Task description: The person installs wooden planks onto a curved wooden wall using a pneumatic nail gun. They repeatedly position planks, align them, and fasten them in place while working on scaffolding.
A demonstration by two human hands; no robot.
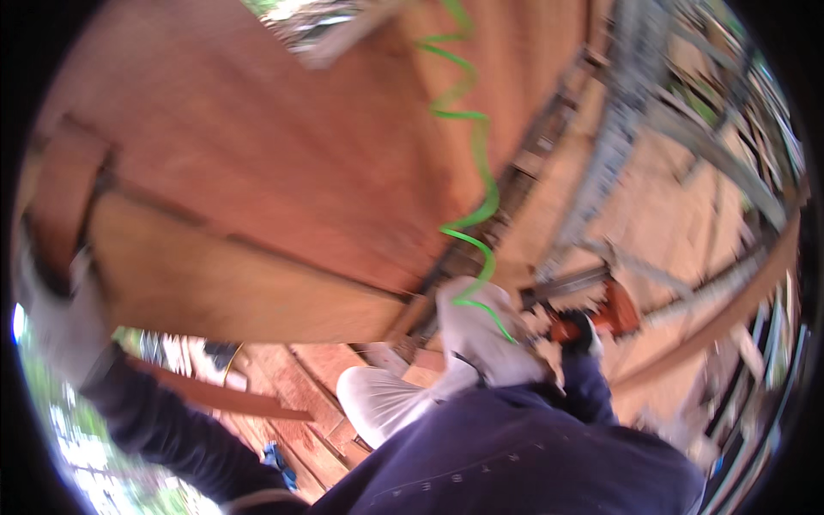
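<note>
In my right hand [590,333], gloved and closed, is an orange-red nail gun [620,311] with a dark magazine, held low beside my right leg. A bright green coiled air hose [486,180] hangs down toward it and crosses my thigh. My left hand [64,313], in a pale glove, reaches out to the far left and closes round the lower end of a short reddish-brown wooden strip [70,193]. That strip stands at the left edge of a large wooden panel [257,146]. Motion blur smears the left fingers.
A lighter board [232,275] runs along the panel's lower side. Grey metal framing [620,129] rises at the right, with more wood sheets behind it. A curved wooden strip [215,396] and a small blue object [279,463] lie below my left arm on planks [279,378].
</note>
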